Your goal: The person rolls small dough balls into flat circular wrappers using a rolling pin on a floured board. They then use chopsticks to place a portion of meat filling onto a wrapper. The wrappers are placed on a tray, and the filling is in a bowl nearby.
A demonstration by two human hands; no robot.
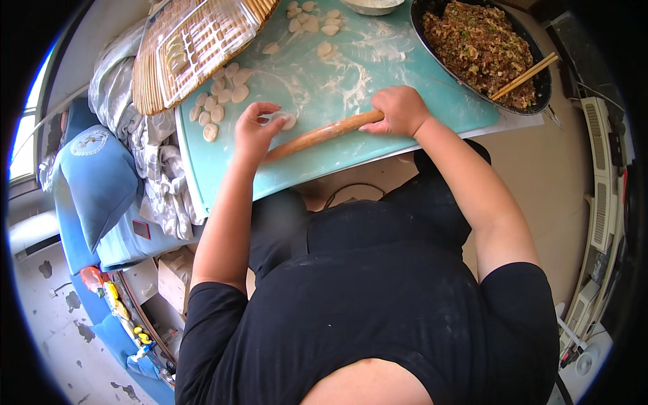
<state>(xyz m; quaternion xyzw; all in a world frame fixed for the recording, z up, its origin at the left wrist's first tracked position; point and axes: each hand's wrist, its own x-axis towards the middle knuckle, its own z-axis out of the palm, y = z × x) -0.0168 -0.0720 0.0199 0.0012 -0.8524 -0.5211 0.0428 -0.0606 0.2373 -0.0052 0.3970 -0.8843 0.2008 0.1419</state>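
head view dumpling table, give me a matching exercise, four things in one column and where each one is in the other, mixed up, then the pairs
Things:
1. rolling pin
2. chopsticks
3. small dough disc
4. clear plastic tray

Places:
A. on the round woven mat
B. resting on the dark pan of filling
C. under the right hand, lying on the green board
D. at the left hand's fingertips

Pairs: 1-C, 2-B, 3-D, 4-A
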